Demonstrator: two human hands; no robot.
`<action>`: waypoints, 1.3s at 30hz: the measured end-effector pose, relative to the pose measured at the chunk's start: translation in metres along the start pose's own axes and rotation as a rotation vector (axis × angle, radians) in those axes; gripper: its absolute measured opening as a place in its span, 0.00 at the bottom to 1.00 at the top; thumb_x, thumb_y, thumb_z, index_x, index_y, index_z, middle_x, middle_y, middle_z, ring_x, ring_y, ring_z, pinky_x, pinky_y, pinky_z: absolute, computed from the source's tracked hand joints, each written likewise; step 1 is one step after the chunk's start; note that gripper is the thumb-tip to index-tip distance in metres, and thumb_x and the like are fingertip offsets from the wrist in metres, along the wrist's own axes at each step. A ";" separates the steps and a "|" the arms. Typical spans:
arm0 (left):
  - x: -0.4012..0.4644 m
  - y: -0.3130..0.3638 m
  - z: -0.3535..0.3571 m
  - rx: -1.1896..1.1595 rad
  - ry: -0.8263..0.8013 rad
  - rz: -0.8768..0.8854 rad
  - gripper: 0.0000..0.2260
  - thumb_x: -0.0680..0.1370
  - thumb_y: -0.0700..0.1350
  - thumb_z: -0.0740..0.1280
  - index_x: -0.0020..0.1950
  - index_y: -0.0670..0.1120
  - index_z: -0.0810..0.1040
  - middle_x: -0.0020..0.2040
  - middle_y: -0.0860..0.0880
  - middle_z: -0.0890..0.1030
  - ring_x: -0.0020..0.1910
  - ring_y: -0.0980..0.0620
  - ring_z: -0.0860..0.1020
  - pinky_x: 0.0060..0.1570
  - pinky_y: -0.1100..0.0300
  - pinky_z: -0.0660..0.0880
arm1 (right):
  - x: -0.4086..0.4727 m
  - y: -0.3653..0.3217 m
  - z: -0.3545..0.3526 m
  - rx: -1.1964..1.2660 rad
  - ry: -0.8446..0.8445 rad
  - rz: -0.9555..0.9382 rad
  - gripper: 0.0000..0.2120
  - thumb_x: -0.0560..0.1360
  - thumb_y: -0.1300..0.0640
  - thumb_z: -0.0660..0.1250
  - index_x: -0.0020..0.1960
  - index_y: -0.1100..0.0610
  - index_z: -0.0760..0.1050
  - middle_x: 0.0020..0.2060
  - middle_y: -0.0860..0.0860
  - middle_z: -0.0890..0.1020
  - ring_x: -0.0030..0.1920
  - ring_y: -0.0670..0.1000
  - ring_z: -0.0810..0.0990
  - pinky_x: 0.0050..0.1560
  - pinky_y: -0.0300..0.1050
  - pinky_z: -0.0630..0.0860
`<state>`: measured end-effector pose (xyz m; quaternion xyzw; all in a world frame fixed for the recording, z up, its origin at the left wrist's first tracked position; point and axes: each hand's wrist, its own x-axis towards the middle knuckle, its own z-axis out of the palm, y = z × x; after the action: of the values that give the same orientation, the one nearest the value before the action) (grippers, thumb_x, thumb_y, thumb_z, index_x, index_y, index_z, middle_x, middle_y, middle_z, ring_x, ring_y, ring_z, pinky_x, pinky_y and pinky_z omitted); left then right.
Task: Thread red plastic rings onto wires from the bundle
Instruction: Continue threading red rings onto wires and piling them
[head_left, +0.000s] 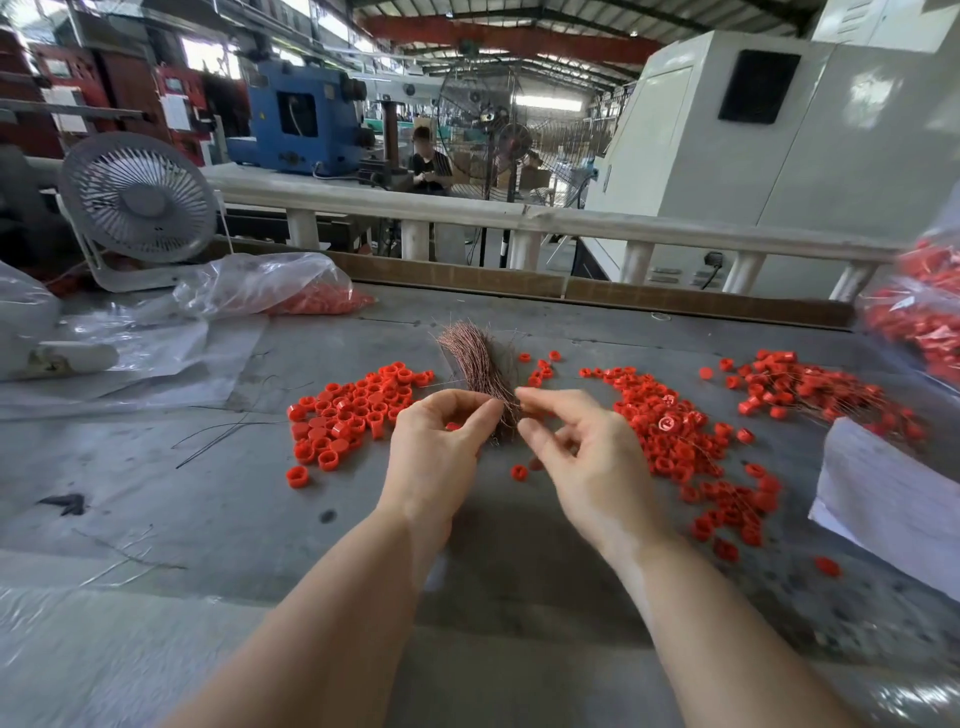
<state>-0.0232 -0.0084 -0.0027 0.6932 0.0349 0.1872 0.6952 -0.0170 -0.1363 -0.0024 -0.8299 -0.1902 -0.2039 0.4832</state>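
- A grey work table (156, 499) seen from above, with two bare forearms reaching forward from the bottom edge.
- A bundle of thin copper-coloured wires (480, 364) lies at the middle of the table, fanning out at its far end.
- The left hand (436, 452) has its fingers curled, thumb and forefinger pinched together at the near end of the bundle; it seems to hold wire there, though the strand itself is too fine to make out.
- The right hand (587, 457) is just beside it, fingers loosely bent and forefinger tip meeting the thumb near the same end of the bundle; whether it grips anything cannot be told.
- A heap of red plastic rings (348, 415) lies left of the bundle, and a larger spread of red rings (685, 447) lies to its right.
- Farther right, a pile of rings with wires through them (815, 395) rests by a white sheet (893, 488).
- A clear bag of red rings (291, 291) lies at the far left, near a small white fan (137, 200).
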 end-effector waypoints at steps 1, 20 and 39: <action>0.000 0.000 0.000 0.005 -0.020 0.008 0.08 0.74 0.41 0.69 0.36 0.50 0.79 0.23 0.57 0.74 0.25 0.60 0.67 0.26 0.67 0.66 | -0.001 0.000 0.001 -0.016 -0.015 -0.016 0.10 0.73 0.61 0.69 0.54 0.53 0.81 0.44 0.43 0.81 0.32 0.41 0.75 0.39 0.31 0.72; 0.009 -0.004 -0.011 0.227 0.194 0.021 0.06 0.72 0.36 0.69 0.39 0.46 0.81 0.33 0.54 0.78 0.33 0.58 0.74 0.41 0.62 0.72 | 0.002 0.006 -0.005 -0.076 0.134 0.011 0.06 0.72 0.64 0.69 0.40 0.55 0.80 0.28 0.39 0.76 0.31 0.42 0.75 0.38 0.39 0.73; 0.000 0.006 -0.004 -0.088 -0.142 -0.102 0.09 0.73 0.40 0.70 0.32 0.49 0.81 0.27 0.55 0.77 0.30 0.58 0.72 0.35 0.63 0.69 | -0.001 -0.001 -0.001 -0.047 0.053 -0.089 0.07 0.71 0.64 0.70 0.41 0.53 0.81 0.31 0.38 0.78 0.32 0.39 0.76 0.37 0.33 0.73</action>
<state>-0.0261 -0.0046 0.0033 0.6709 0.0127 0.1032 0.7343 -0.0180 -0.1370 -0.0019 -0.8262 -0.2091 -0.2515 0.4587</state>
